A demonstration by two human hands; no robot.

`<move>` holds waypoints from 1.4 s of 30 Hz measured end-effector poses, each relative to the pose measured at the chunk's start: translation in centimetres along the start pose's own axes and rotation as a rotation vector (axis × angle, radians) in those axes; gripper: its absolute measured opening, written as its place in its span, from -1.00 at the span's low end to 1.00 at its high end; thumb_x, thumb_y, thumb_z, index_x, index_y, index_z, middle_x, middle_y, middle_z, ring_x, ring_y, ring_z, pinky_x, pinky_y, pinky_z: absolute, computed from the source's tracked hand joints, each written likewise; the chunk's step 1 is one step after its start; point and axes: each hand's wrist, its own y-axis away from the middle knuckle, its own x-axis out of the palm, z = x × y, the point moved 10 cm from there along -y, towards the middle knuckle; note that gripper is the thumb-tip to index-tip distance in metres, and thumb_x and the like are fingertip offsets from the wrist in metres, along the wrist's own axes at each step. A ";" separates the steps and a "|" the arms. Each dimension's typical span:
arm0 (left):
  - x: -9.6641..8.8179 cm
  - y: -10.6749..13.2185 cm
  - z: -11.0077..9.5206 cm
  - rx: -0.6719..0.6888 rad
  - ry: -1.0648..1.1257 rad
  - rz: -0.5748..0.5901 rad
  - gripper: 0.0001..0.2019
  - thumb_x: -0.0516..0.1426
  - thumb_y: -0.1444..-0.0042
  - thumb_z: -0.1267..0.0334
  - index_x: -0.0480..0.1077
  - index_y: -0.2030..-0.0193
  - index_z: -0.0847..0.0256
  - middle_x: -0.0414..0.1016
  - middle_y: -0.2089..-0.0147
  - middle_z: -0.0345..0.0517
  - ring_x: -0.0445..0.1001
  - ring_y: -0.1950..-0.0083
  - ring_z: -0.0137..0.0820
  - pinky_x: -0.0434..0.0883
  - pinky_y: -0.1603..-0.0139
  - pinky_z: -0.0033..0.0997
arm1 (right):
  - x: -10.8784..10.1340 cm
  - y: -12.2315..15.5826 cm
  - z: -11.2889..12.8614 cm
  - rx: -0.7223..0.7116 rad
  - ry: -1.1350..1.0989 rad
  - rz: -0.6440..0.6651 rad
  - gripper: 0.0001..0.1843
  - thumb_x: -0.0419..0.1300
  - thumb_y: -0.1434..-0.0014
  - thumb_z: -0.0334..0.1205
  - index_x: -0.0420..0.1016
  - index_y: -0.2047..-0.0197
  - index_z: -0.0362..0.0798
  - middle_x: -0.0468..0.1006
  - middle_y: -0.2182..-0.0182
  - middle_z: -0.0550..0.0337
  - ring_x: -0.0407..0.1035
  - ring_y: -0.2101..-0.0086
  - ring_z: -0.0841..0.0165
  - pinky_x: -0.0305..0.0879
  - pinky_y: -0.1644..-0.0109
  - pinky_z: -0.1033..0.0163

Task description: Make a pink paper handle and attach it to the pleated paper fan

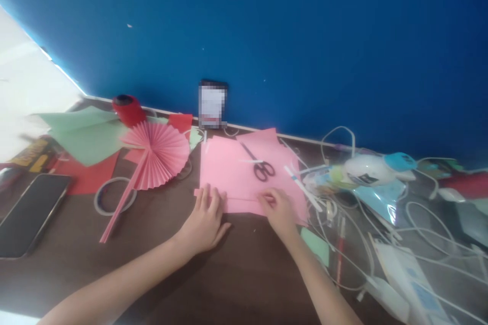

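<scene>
Pink paper sheets (224,162) lie stacked on the dark table. Along their near edge runs a narrow pink paper strip (240,198). My left hand (204,221) rests its fingertips on the strip's left end, thumb stretched apart. With thumb and fingers pinched together, my right hand (278,208) holds the strip toward its right end; part of the strip is hidden by the fingers. Black-handled scissors (263,170) lie on the sheets beyond my right hand. A pleated pink paper fan (160,155) with a long handle lies to the left.
A roll of tape (99,203), a phone (32,216) and green paper (86,132) are on the left. A red cylinder (128,110) stands behind the fan. At right are a white-and-blue bottle (369,168), tangled cables (366,244) and a power strip (412,284). A blue wall (267,51) rises behind.
</scene>
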 end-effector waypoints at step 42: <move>-0.5 -0.8 -0.4 -0.076 0.033 -0.010 -0.35 -0.11 -0.14 -0.06 -0.02 -0.29 0.28 0.13 -0.21 0.22 -0.07 -0.23 0.34 0.02 -0.10 0.25 | 1.2 3.3 6.6 -0.445 0.145 0.166 -0.54 -0.07 -0.22 -0.30 0.21 -0.19 -0.05 0.32 -0.11 0.03 0.17 -0.13 0.21 0.12 -0.19 -0.06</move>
